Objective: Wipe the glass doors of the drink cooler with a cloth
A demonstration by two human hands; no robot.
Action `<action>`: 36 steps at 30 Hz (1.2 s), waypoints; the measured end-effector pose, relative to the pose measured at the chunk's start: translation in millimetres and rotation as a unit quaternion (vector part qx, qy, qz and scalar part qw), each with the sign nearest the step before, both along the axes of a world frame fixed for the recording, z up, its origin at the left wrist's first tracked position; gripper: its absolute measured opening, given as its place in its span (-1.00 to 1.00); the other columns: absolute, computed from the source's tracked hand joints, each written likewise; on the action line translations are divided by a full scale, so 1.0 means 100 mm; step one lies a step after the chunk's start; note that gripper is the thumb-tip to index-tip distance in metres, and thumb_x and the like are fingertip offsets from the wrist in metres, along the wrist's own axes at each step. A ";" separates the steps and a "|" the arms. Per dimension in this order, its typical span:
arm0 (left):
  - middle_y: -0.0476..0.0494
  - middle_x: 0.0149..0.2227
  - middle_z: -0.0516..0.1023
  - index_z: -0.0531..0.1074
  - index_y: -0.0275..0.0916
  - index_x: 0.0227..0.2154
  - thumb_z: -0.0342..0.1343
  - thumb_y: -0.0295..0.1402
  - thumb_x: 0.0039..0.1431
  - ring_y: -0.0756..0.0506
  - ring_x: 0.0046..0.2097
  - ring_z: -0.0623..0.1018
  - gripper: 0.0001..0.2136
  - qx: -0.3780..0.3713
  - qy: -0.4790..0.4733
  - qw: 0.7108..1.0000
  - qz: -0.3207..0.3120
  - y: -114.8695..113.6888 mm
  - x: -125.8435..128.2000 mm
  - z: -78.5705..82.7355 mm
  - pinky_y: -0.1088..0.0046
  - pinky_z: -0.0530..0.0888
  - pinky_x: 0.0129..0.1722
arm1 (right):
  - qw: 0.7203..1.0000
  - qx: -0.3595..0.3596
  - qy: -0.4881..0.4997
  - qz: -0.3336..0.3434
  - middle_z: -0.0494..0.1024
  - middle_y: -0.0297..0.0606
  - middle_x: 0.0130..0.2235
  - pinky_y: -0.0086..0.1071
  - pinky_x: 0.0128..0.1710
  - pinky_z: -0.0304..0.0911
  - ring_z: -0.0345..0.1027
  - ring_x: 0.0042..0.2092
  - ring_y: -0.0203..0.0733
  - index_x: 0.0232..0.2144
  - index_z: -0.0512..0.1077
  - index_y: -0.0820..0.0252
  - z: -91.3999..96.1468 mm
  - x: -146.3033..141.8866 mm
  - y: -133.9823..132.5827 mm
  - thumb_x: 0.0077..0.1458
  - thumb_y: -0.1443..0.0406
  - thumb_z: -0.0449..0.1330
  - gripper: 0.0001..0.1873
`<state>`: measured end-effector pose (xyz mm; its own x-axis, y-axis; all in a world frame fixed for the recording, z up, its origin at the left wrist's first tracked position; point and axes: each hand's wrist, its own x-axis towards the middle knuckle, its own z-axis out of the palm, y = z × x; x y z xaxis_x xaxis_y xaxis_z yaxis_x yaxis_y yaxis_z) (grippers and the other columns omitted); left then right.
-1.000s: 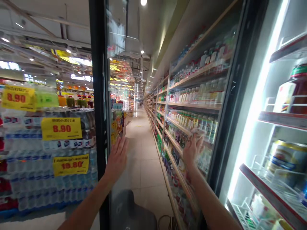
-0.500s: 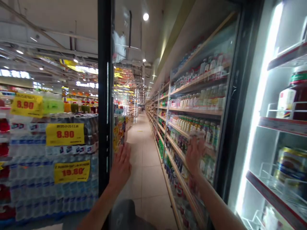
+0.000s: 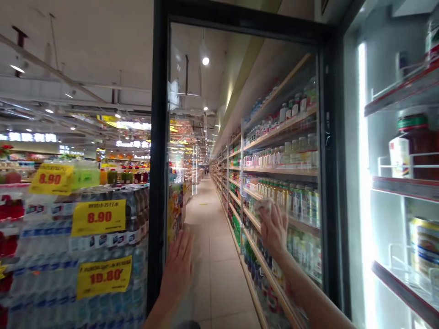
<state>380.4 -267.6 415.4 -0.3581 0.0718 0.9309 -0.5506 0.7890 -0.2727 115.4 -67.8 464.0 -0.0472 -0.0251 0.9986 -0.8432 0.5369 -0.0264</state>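
Observation:
A glass door (image 3: 160, 137) with a black frame stands swung out in front of me, and the aisle shows through its pane. My left hand (image 3: 177, 265) lies flat against the glass near the frame's left upright, fingers stretched and nothing held. Farther right, my right hand (image 3: 275, 230) presses a whitish cloth (image 3: 264, 205) to the pane at about mid-height. The cloth is blurred and partly covered by the fingers.
On the right, a lit fridge holds wire-railed shelves (image 3: 404, 187) with a dark bottle (image 3: 420, 141) and a can (image 3: 425, 246). Stacked bottle packs (image 3: 44, 237) with yellow price signs (image 3: 99, 217) stand left. Beyond the glass, bottle shelves (image 3: 281, 171) line the tiled aisle (image 3: 204, 228).
My right hand has moved left across the glass with the cloth. The left hand stays on the pane. The view has tilted up, bringing the door's top edge into sight.

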 end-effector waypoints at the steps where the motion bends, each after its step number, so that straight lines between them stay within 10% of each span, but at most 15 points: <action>1: -0.24 0.25 0.16 -0.20 -0.28 0.29 -0.13 -0.59 0.00 -0.20 0.31 0.05 -0.26 0.001 0.000 1.000 0.001 0.00 0.01 0.00 0.14 0.20 0.21 | 0.999 0.030 0.031 0.004 0.23 -0.08 0.20 0.02 0.18 -0.07 0.02 0.25 -0.02 0.01 0.38 0.06 -0.02 0.02 -0.02 0.18 0.30 -0.05 -0.62; 8: -0.26 0.22 0.22 -0.09 -0.28 0.27 -0.13 -0.57 0.03 -0.20 0.29 0.10 -0.32 -0.001 0.025 1.000 -0.010 0.04 -0.03 0.01 0.15 0.22 0.20 | 0.985 -0.150 -0.073 -0.035 0.14 0.16 0.22 0.14 0.11 -0.02 0.01 0.24 0.16 0.12 0.27 0.27 0.19 0.05 -0.03 0.21 0.30 -0.12 -0.54; 14: -0.37 0.24 0.16 0.17 -0.29 0.16 -0.04 -0.30 0.17 -0.32 0.26 0.16 -0.51 0.034 0.072 0.997 -0.001 0.16 -0.14 0.40 0.02 0.22 0.15 | 0.989 0.098 0.089 0.064 0.26 -0.24 0.20 -0.02 0.25 -0.22 -0.02 0.27 -0.10 0.02 0.36 -0.05 0.07 0.66 -0.53 0.10 0.39 0.04 -0.56; 22: -0.38 0.31 -0.08 -0.04 -0.29 0.26 -0.07 -0.15 0.20 -0.35 0.32 -0.04 -0.38 0.060 0.043 0.997 0.004 0.18 -0.12 0.52 -0.07 0.12 0.17 | 0.990 -0.129 -0.058 -0.007 0.06 0.12 0.26 0.19 0.12 -0.08 -0.09 0.28 0.15 0.17 0.20 0.23 0.35 0.11 -0.11 0.21 0.29 -0.14 -0.51; 28: -0.37 0.31 -0.06 -0.11 -0.26 0.27 -0.08 -0.16 0.22 -0.34 0.31 -0.02 -0.37 0.036 0.055 0.998 -0.001 0.19 -0.11 0.50 -0.07 0.15 0.16 | 0.991 0.086 0.091 0.056 0.25 -0.18 0.20 0.01 0.22 -0.15 0.01 0.26 -0.08 0.00 0.39 -0.01 0.19 0.27 -0.15 0.15 0.32 0.00 -0.61; 33: -0.37 0.31 -0.06 -0.14 -0.24 0.28 -0.08 -0.17 0.22 -0.34 0.31 -0.01 -0.37 0.025 0.052 0.998 0.000 0.18 -0.09 0.46 -0.06 0.17 0.15 | 0.979 -0.176 -0.102 -0.020 0.15 0.18 0.21 0.25 0.08 -0.03 0.01 0.24 0.15 0.15 0.22 0.26 0.24 -0.27 0.24 0.20 0.28 -0.16 -0.50; 36: -0.37 0.31 -0.05 -0.17 -0.23 0.28 -0.08 -0.17 0.22 -0.35 0.31 -0.01 -0.36 0.019 0.053 0.998 0.002 0.18 -0.09 0.44 -0.08 0.15 0.15 | 0.983 -0.162 -0.088 -0.006 0.15 0.13 0.22 0.17 0.10 0.00 0.01 0.24 0.12 0.14 0.25 0.22 0.13 -0.16 0.13 0.20 0.27 -0.14 -0.51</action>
